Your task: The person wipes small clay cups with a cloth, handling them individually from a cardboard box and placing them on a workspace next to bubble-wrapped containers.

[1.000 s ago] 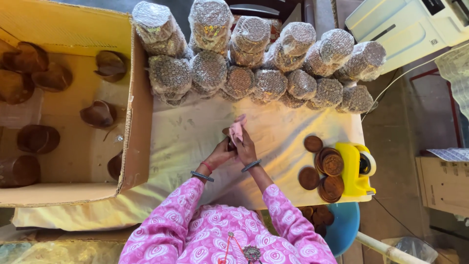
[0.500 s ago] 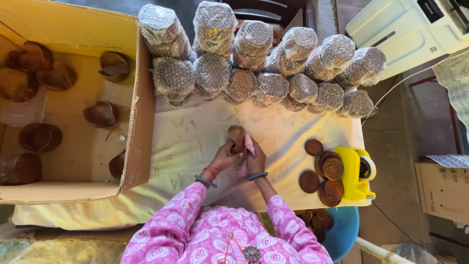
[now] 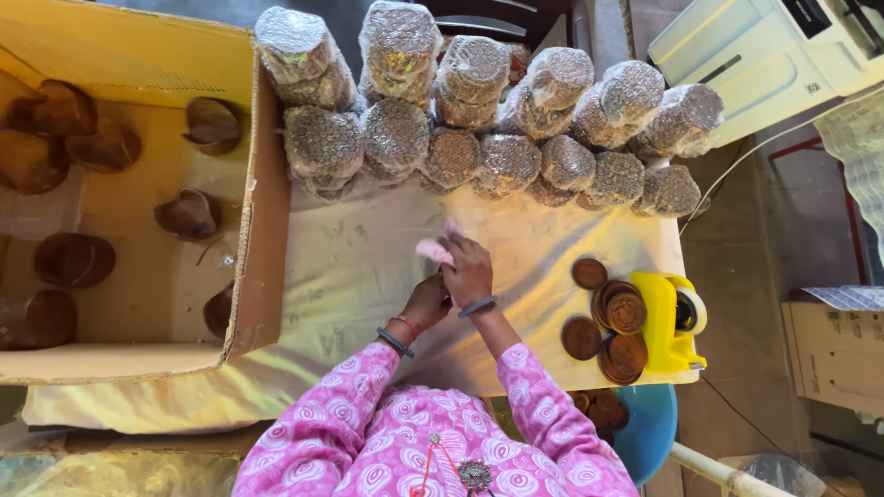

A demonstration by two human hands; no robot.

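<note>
Tabletop: hands' object mostly hidden.

We see pink cloth, small, crumpled, soft, pinched under our right hand at mid tabletop. Cloth pokes out left and far of hand, pale pink, bunched. Our left hand just near and left of right one, curled around something we cannot make out, mostly hidden by both hands.

Head camera, straight down, high over table
</note>
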